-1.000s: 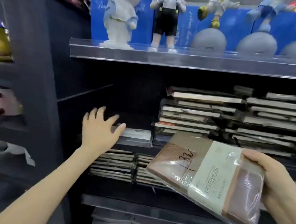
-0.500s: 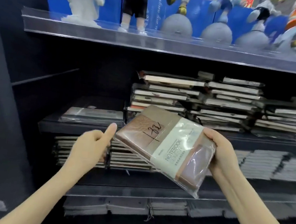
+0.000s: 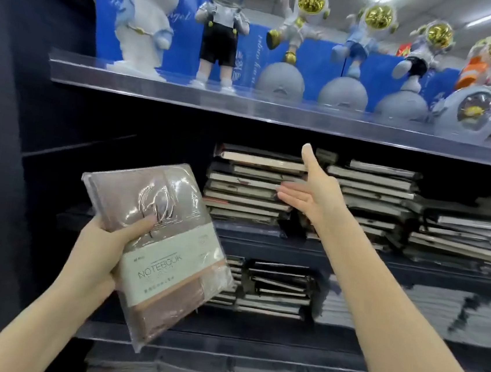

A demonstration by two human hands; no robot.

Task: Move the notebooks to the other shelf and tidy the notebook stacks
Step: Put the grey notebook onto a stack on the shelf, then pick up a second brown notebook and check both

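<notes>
Gripping the wrapped notebook (image 3: pixel 168 247) by its left edge, the left hand (image 3: pixel 97 258) lays its thumb across the cover and holds it in the air before the left end of the shelf (image 3: pixel 381 262). The right hand (image 3: pixel 313 193) is spread, fingers straight and thumb up, at the front of the notebook stack (image 3: pixel 247 183) on that shelf. The glossy film probably makes each book slippery. They look stiff and light, so clasping the solid edges rather than the loose wrap seems safest.

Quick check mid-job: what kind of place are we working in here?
Most likely a stationery or gift shop: a plastic-wrapped, labelled notebook, notebook stacks on dark shelves, and a row of astronaut figurines displayed above.
</notes>
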